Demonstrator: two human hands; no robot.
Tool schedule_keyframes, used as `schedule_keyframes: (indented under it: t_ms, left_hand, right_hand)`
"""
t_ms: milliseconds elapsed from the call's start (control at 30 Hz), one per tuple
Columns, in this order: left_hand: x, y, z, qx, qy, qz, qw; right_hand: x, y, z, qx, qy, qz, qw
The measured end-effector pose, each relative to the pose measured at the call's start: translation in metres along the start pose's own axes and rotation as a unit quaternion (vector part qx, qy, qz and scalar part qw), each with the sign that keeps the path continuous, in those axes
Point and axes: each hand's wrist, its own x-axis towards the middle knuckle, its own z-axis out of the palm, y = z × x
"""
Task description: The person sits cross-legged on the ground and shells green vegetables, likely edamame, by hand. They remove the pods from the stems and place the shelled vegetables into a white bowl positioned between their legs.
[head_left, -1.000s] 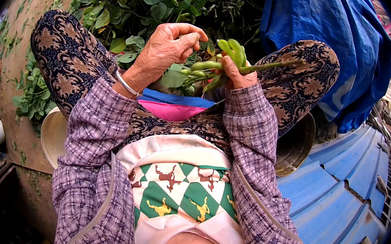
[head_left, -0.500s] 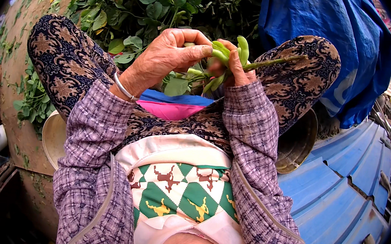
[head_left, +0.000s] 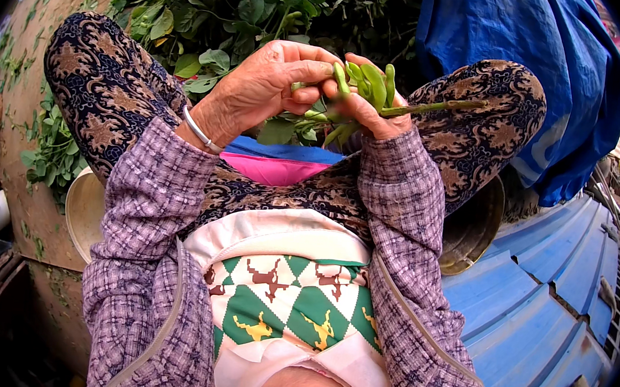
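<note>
In front of my raised knees, my right hand [head_left: 381,117] is closed round a green bean stalk [head_left: 445,107], whose bare end sticks out to the right. Plump green bean pods [head_left: 375,86] stand up between its fingers and thumb. My left hand [head_left: 272,78], with a white bangle at the wrist, is closed in a pinch. Its thumb and forefinger meet at a single green pod [head_left: 341,79], beside my right hand's fingertips. Leaves [head_left: 277,131] of the stalk hang below both hands. What lies inside my left hand's curled fingers is mostly hidden.
A heap of leafy bean plants [head_left: 250,5] lies beyond my hands. Between my legs show a pink and blue surface [head_left: 275,169]. A pale bucket [head_left: 86,213] stands at left, a metal container [head_left: 474,235] at right, near blue sheeting [head_left: 516,71] and blue metal panels [head_left: 532,289].
My left thumb and forefinger now pinch a pod that stands more upright. The right hand has turned slightly, spreading the pods it holds, and the stalk shifted a little right.
</note>
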Motion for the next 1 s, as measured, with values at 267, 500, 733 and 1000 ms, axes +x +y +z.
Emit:
schedule_keyframes:
  t_ms: [267, 500, 733, 1000]
  left_hand:
    - [0.001, 0.002, 0.000, 0.008, 0.010, -0.017, 1.000]
    - [0.001, -0.006, 0.007, 0.038, 0.036, 0.047, 0.998]
    - [0.003, -0.008, 0.011, 0.049, 0.027, 0.047, 0.997]
    - [-0.003, 0.006, 0.006, 0.083, 0.032, -0.008, 0.996]
  right_hand:
    - [-0.003, -0.004, 0.005, -0.024, -0.001, -0.020, 1.000]
    - [-0.003, 0.001, 0.006, -0.055, -0.005, -0.023, 0.998]
    - [-0.004, -0.004, 0.004, 0.012, 0.008, -0.006, 1.000]
    - [-0.005, -0.009, 0.008, -0.020, 0.017, 0.019, 0.999]
